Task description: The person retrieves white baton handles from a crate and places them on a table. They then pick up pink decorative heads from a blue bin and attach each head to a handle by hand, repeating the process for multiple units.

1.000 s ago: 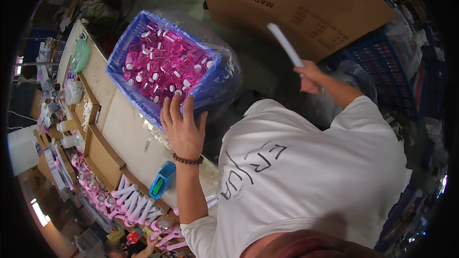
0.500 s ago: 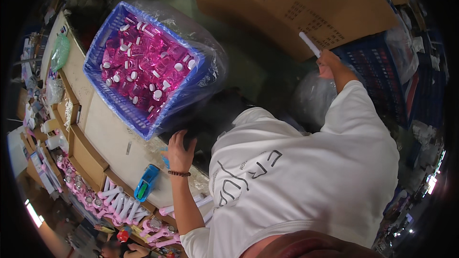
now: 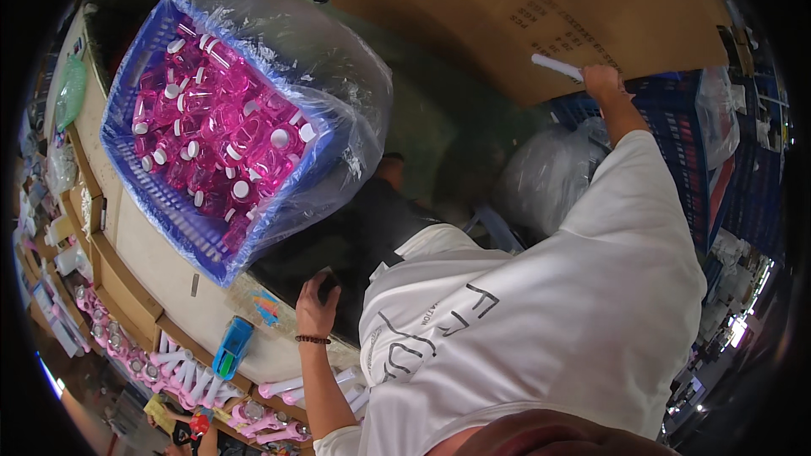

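Stretched out to the right, my right hand [image 3: 604,84] is closed around one end of a slim white tube [image 3: 556,67]. The tube points left across the front of a big brown carton. My left hand [image 3: 317,308], with a beaded bracelet at the wrist, hovers by the table edge. Its fingers are loosely curved, the thumb apart, and I see nothing held. Beyond it a blue plastic basket [image 3: 156,232], lined with clear plastic, stands tilted in view. Pink transparent bottles [image 3: 228,131] with white caps fill it.
A blue tape dispenser [image 3: 232,348] lies on the table [image 3: 160,202]. Pink and white wand-like parts [image 3: 190,376] line the table's outer side beside open cardboard trays [image 3: 127,287]. The brown carton [image 3: 507,8] rises ahead; stacked blue crates [image 3: 676,135] and a clear plastic bag [image 3: 545,173] are at right.
My right hand has moved slightly right, still gripping the white tube. My left hand has lowered a little, its fingers more curved. The view has shifted, so the basket appears farther left.
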The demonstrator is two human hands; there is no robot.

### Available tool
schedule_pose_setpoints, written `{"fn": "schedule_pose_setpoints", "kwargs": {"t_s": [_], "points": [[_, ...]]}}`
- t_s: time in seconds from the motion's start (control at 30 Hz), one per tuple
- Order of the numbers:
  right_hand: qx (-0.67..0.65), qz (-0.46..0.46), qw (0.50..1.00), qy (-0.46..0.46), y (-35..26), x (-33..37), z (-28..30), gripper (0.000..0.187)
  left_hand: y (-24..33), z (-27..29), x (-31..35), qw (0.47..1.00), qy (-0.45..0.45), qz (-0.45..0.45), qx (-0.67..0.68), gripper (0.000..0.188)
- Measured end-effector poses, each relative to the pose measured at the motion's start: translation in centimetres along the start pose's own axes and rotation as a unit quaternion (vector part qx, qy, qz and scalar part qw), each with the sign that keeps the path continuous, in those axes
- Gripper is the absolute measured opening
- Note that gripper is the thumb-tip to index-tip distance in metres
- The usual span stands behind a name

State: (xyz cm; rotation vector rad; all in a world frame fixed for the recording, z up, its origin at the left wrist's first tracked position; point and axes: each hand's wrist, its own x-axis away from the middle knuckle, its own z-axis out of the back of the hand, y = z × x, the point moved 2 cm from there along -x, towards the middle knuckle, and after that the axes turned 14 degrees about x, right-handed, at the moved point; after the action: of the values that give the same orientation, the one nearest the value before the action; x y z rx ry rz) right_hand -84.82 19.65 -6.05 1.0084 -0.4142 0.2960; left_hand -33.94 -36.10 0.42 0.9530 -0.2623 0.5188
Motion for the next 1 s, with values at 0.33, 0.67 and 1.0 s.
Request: {"fn": "schedule_pose_setpoints", "kwargs": {"t_s": [0.33,0.67,1.0], "points": [[0.017,0.012,0.999,-0.026,1.6,-2.3,0.8,0.024,-1.0,-0.1,-1.4,0.998,0.000,0.046,0.037,0.035],[-0.185,0.073,0.979,-0.039,0.3,-0.5,8.4,0.036,-0.7,1.7,-0.1,0.992,0.068,0.074,0.074,0.039],[-0.577,0.261,0.696,0.338,-4.8,-1.3,41.9,0.051,0.0,0.6,3.6,0.947,0.187,0.121,0.231,0.043]]}}
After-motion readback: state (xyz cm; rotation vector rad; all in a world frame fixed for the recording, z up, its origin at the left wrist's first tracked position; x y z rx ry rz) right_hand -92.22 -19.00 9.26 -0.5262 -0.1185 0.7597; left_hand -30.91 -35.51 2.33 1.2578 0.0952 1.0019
